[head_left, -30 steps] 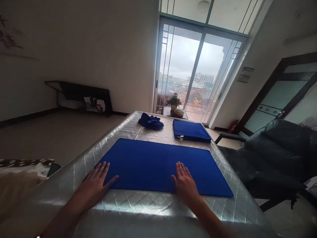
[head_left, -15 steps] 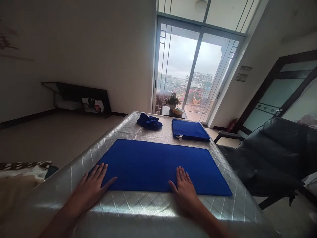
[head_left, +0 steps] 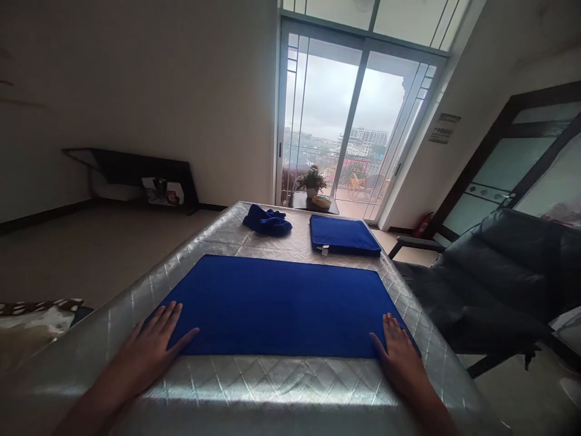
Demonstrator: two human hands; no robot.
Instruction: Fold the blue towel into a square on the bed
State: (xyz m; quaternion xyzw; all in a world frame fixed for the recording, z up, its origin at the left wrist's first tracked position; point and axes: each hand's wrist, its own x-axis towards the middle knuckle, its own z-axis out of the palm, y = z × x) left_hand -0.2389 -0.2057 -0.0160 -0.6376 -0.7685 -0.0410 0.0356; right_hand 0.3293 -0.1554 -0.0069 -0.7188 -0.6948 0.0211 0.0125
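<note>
A flat blue rectangular cloth (head_left: pixel 281 309) lies spread out on the table, which has a shiny silver quilted-pattern cover (head_left: pixel 267 384). My left hand (head_left: pixel 157 339) rests flat on its near left corner, fingers stretched and thumb out to the side. On the near right corner lies my right hand (head_left: pixel 399 348), also flat with the fingers extended. Beyond the cloth, a crumpled blue cloth (head_left: pixel 267 221) sits at the far left of the table. A neatly folded blue stack of cloth (head_left: pixel 345 235) with a small white tag is at the far right.
A black padded armchair (head_left: pixel 490 284) stands close along the table's right side. Past the far end are a small dark table with a potted plant (head_left: pixel 312 180) and a sliding glass door (head_left: pixel 354 121). A dark low rack (head_left: pixel 140 172) stands against the left wall.
My right hand has slid right across the blue cloth to its near right corner. My left hand stays at the left corner. The view has shifted slightly.
</note>
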